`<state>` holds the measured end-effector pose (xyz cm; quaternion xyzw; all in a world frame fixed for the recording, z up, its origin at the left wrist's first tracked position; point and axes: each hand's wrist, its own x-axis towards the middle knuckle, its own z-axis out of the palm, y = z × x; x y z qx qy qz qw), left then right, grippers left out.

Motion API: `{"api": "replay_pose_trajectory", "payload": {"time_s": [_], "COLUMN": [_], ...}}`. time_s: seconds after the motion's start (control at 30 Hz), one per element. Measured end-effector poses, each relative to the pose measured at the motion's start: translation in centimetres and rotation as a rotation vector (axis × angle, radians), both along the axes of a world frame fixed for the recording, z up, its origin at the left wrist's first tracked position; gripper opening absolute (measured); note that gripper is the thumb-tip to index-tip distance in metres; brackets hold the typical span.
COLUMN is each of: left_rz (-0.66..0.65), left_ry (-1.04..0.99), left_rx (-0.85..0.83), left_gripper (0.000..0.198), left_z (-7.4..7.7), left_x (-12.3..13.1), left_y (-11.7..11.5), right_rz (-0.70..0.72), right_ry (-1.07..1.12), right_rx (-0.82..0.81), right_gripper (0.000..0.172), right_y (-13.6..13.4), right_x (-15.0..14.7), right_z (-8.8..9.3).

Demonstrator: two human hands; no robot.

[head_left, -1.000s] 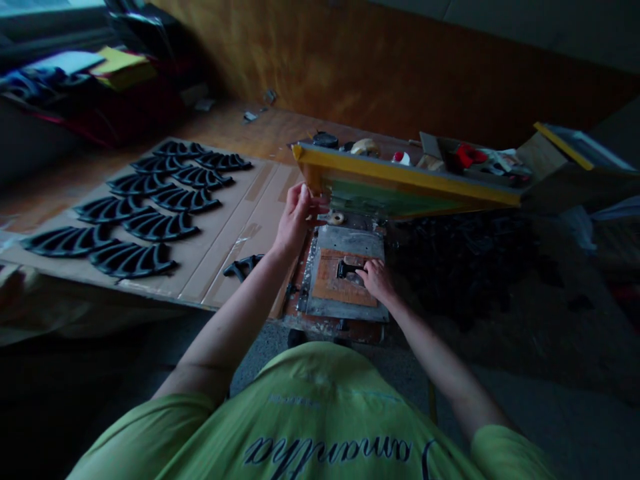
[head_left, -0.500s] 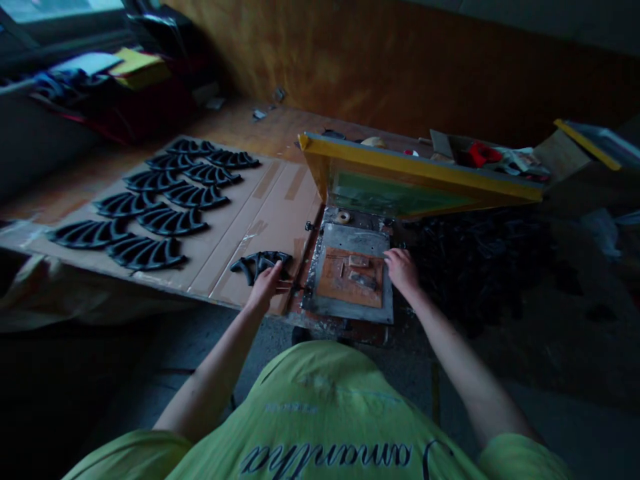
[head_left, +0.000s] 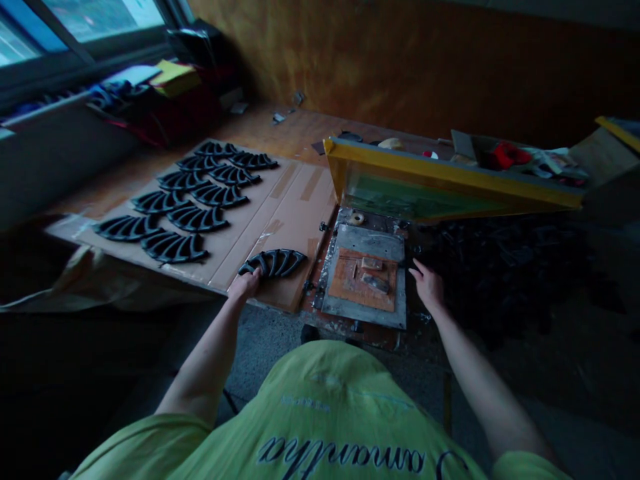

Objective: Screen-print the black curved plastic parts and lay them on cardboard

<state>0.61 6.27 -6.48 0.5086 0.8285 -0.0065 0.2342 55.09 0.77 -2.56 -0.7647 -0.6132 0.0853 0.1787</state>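
My left hand [head_left: 244,285] rests on the cardboard, its fingers touching the lower end of a black fan-shaped moulded piece [head_left: 273,263]. The piece lies flat near the cardboard's edge, and the hand shows no clear grip on it. My right hand [head_left: 427,285] hangs open, fingers apart and holding nothing, just right of a metal-faced printing bed [head_left: 363,310]. On that bed sit an orange pad [head_left: 356,287] and small blocks. A yellow-framed printing screen [head_left: 450,181] stands hinged up above the bed.
A cardboard sheet [head_left: 295,213] on the wooden bench carries several rows of matching black pieces. A dark heap of similar pieces [head_left: 505,280] lies to the right of the bed. Tools and rags sit behind the screen, and a window is at the far left.
My right hand has moved off the bed to the right. My left hand has slid left along the black piece. The whole view has turned, shifting everything rightward.
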Motion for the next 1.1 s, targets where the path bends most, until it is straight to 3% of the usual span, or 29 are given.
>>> {"api": "replay_pose_trajectory", "payload": {"time_s": [0.1,0.2,0.27,0.33,0.5,0.63,0.77,0.9,1.0,1.1], "left_rz": [0.080,-0.015,-0.168,-0.235,-0.176,-0.124,-0.120,-0.290,-0.430,-0.548], "left_ry": [0.105,0.204,0.182,0.156,0.141,0.113,0.091,0.034,-0.014,-0.056], "left_rx": [0.025,0.315,0.413,0.399,0.339,0.354,0.393,0.463,0.506,0.531], "left_gripper": [0.074,0.067,0.061,0.061,0.066,0.063,0.055,0.056,0.057,0.057], "left_z": [0.9,1.4,1.3,1.0,0.1,-0.5,-0.9,-1.1,-0.8,0.3], "left_x": [0.7,3.0,5.1,6.9,8.9,9.1,8.1,4.8,1.5,-1.5], "left_y": [-0.8,-2.4,-3.3,-3.7,-3.1,-2.4,-1.5,1.0,4.9,10.2], "right_rz": [0.287,0.465,0.514,0.544,0.588,0.619,0.629,0.577,0.523,0.441], "right_ry": [0.085,0.053,-0.007,-0.063,-0.117,-0.076,-0.041,-0.066,-0.093,-0.107], "right_rx": [0.098,0.104,0.102,0.116,0.256,0.371,0.430,0.471,0.506,0.519], "right_gripper": [0.034,0.029,0.029,0.030,0.034,0.038,0.036,0.032,0.032,0.032], "right_y": [-0.1,0.1,0.4,0.8,1.2,1.4,1.7,1.7,1.3,0.6], "right_x": [-4.6,-8.2,-9.6,-10.3,-10.6,-10.1,-9.3,-8.6,-8.3,-8.6], "right_z": [1.0,1.2,1.2,1.2,0.9,-0.7,-2.6,-4.1,-4.8,-5.0]}}
